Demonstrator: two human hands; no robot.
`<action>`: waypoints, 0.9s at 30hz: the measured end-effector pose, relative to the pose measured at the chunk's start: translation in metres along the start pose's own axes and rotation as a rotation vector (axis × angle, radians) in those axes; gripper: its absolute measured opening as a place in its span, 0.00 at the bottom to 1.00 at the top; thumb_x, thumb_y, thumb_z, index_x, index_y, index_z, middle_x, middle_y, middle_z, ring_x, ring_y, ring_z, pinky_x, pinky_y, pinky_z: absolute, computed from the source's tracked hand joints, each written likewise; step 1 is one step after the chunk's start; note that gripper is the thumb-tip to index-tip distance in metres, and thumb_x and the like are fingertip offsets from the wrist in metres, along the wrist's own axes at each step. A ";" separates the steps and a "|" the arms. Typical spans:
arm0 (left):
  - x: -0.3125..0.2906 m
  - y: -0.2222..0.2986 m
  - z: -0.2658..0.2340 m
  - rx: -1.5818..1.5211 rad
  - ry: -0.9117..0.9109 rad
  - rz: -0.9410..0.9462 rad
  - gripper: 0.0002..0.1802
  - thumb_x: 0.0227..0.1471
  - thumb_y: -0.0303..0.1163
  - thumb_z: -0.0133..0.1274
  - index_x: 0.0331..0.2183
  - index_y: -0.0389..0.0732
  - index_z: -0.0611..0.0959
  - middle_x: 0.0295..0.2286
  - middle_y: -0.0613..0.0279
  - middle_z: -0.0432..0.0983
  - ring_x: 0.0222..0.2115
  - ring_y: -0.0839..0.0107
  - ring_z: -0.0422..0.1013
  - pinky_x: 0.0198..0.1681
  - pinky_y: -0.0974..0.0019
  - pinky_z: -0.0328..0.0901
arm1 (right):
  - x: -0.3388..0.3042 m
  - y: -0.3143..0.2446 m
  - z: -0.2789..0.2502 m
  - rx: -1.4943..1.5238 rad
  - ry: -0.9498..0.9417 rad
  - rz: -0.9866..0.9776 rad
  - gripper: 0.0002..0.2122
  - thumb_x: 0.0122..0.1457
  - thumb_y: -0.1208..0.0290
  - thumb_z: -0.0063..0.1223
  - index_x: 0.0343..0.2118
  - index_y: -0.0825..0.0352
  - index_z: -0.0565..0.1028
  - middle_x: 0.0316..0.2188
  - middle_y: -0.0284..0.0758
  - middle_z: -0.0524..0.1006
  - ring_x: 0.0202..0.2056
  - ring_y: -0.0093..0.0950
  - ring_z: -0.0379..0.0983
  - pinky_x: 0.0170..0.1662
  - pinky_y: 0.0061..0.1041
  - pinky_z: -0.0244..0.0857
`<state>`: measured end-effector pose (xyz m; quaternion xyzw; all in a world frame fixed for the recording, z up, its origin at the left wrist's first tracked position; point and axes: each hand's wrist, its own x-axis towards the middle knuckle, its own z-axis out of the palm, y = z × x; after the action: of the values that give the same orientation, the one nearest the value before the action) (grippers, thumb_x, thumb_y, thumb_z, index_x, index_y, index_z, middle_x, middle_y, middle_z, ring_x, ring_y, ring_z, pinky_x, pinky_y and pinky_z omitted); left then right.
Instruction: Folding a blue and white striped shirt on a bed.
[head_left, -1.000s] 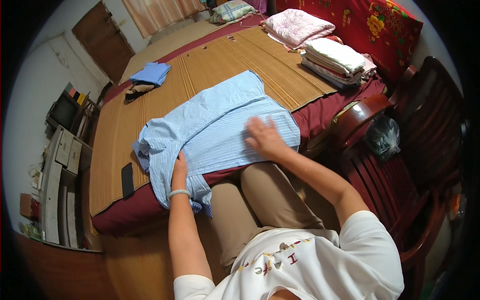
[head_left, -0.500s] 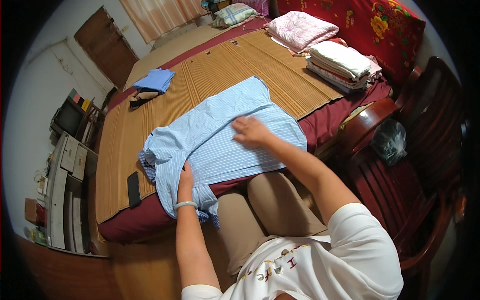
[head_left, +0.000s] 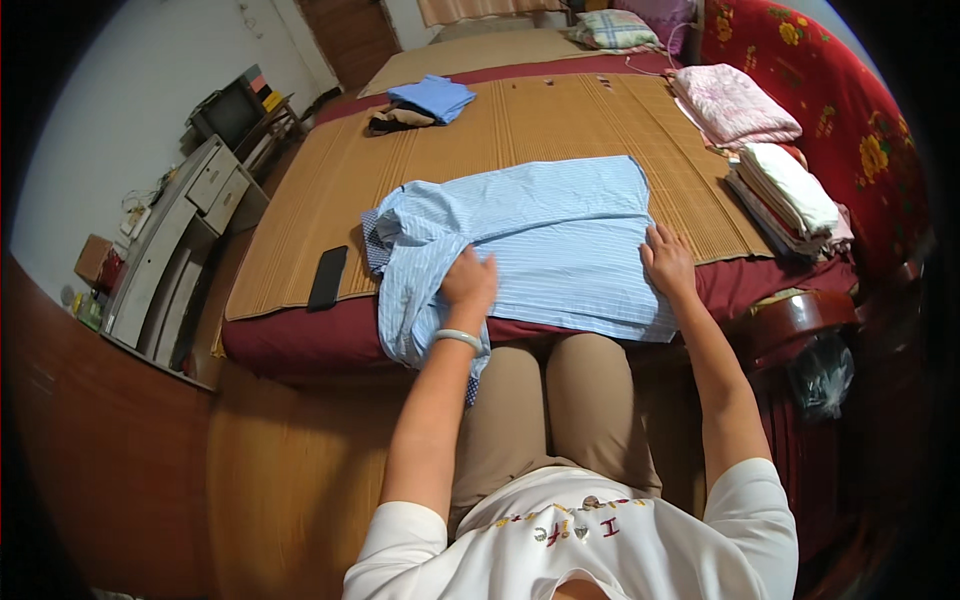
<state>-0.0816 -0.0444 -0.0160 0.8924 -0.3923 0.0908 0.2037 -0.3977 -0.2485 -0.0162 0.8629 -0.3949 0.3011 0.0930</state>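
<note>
Both hands lie on a light-blue striped cotton shirt (head_left: pixel 545 240), spread flat near the front edge of a bed covered by a tan woven bamboo mat (head_left: pixel 480 130). Left hand (head_left: pixel 468 283): fingers curled down into the bunched sleeve and collar fabric on the shirt's left side; appears to pinch cloth, grip not fully visible. A pale bangle sits on that wrist. Right hand (head_left: pixel 668 262): open, palm down, fingers spread, pressing the shirt's right edge flat; holds nothing.

Surroundings, large to small:
- maroon bedsheet (head_left: pixel 300 335) showing below the mat edge, the shirt's hem overhanging it toward the person's knees
- red floral headboard (head_left: pixel 800 70) at right
- grey drawer cabinet (head_left: pixel 175 250) at left, small dark television (head_left: pixel 232 112) behind it
- stack of folded white and pink linens (head_left: pixel 790 195) at the right of the mat, well apart from the shirt
- folded pink quilted cloth (head_left: pixel 732 102) beyond that stack
- folded blue garment (head_left: pixel 432 97) at the far left of the mat
- black rectangular phone (head_left: pixel 327 277) on the mat, just left of the shirt

Handling, judged: shirt is light, thin and limp, creases readily, slides little on the ribbed mat. It will sag wherever unsupported, so best taken by seams, at shoulder, collar or side edge, with the other palm holding the body flat.
</note>
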 end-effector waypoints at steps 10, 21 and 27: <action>-0.047 0.161 0.015 -0.101 -0.177 0.530 0.36 0.60 0.58 0.41 0.60 0.44 0.69 0.63 0.50 0.57 0.66 0.54 0.50 0.65 0.41 0.44 | 0.001 -0.010 0.000 0.107 0.075 -0.028 0.19 0.58 0.63 0.51 0.48 0.70 0.76 0.48 0.46 0.75 0.51 0.42 0.71 0.56 0.40 0.61; 0.013 0.028 -0.027 -0.023 -0.231 0.255 0.36 0.59 0.57 0.44 0.58 0.41 0.72 0.59 0.48 0.64 0.59 0.54 0.62 0.62 0.54 0.55 | 0.003 -0.009 -0.001 0.113 0.026 0.022 0.19 0.58 0.63 0.51 0.50 0.67 0.76 0.51 0.45 0.74 0.53 0.42 0.70 0.58 0.39 0.60; -0.046 -0.058 -0.040 -0.277 0.091 0.389 0.26 0.51 0.42 0.58 0.50 0.40 0.79 0.54 0.47 0.70 0.54 0.48 0.66 0.56 0.53 0.62 | 0.003 -0.009 0.003 0.077 0.033 0.013 0.19 0.59 0.62 0.51 0.50 0.67 0.75 0.51 0.44 0.74 0.52 0.41 0.70 0.57 0.39 0.60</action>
<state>-0.0702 0.0395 -0.0117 0.7586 -0.5558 0.1139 0.3203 -0.3883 -0.2460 -0.0165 0.8582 -0.3869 0.3311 0.0643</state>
